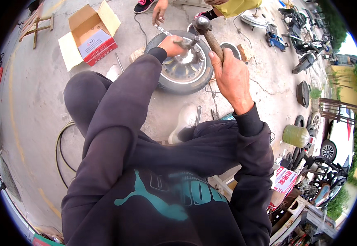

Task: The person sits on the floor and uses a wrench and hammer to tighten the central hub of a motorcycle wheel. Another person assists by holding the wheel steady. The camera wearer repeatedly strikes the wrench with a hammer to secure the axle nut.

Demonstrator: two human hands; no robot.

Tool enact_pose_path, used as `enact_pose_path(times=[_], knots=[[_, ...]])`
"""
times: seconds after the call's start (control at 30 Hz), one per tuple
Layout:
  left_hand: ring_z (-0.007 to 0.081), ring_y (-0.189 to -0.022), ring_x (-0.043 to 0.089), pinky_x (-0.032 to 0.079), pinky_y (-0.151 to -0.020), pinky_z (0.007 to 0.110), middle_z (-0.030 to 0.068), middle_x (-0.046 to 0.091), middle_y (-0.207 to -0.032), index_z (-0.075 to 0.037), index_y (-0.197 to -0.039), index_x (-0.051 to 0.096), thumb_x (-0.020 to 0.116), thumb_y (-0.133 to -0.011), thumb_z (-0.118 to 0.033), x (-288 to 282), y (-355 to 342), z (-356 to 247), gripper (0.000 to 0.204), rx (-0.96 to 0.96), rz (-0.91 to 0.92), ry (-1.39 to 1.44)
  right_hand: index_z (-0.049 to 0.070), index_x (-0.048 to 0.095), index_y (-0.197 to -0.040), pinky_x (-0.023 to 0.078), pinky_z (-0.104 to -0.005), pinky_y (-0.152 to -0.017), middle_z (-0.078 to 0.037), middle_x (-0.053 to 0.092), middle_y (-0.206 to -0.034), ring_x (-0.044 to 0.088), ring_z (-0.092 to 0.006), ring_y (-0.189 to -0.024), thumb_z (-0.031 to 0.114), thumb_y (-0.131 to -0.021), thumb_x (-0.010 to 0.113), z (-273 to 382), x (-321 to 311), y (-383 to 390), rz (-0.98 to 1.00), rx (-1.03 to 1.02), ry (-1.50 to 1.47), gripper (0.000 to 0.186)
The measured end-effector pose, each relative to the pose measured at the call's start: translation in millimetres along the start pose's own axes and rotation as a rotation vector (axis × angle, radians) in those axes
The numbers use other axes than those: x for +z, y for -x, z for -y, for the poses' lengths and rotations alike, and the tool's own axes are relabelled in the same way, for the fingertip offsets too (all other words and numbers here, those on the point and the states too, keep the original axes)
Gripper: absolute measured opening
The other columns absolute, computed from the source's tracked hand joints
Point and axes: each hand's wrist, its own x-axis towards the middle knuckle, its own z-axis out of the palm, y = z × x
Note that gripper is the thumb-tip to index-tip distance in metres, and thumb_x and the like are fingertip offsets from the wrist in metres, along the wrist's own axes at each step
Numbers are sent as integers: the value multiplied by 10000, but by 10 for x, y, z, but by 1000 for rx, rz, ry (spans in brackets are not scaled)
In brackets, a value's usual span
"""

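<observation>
A motorcycle-type wheel with a black tyre (185, 87) and a silver hub lies flat on the concrete in front of me. My left hand (172, 46) is closed round a short metal rod (194, 40) standing over the hub. Raised to the right of it, my right hand (232, 78) grips the wooden handle of a hammer (215, 44). The rounded steel hammer head hangs above the rod, apart from it in the picture. A flat metal tool (162, 30) reaches between my left hand and another person's hand (159, 11); who holds it is unclear.
An open cardboard box (99, 52) stands at the far left. A spanner (198, 115) lies by my shoe, and a metal bar (119, 62) beside my left knee. Another person is close on the far side. Motorcycle parts (295, 28) and a black basin (303, 94) lie to the right.
</observation>
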Motion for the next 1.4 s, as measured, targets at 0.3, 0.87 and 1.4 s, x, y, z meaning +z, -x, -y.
enact_pose_path(times=[0.3, 0.87, 1.4], knots=[[342, -844, 692, 551, -793, 400, 139, 733, -895, -98, -908, 728, 736, -750, -372, 3, -38, -19, 316, -44, 36, 13, 22, 549, -884, 494, -546, -600, -228, 645, -663, 652, -454, -649, 402, -997, 601, -181, 233, 31, 37, 4, 69, 399], [371, -862, 702, 555, -801, 423, 170, 734, -886, -70, -909, 746, 758, -708, -383, 27, -82, -123, 371, -81, 42, 216, 17, 567, -912, 481, -550, -612, -249, 633, -705, 631, -477, -662, 350, -989, 624, -276, 254, 147, 43, 51, 101, 347], [283, -765, 693, 546, -759, 353, 141, 734, -840, -70, -914, 751, 783, -688, -350, -34, -47, -94, 361, -98, 86, 158, -28, 593, -901, 483, -540, -643, -275, 646, -728, 648, -473, -709, 375, -1016, 577, -377, 327, 144, -105, 233, -102, 419]])
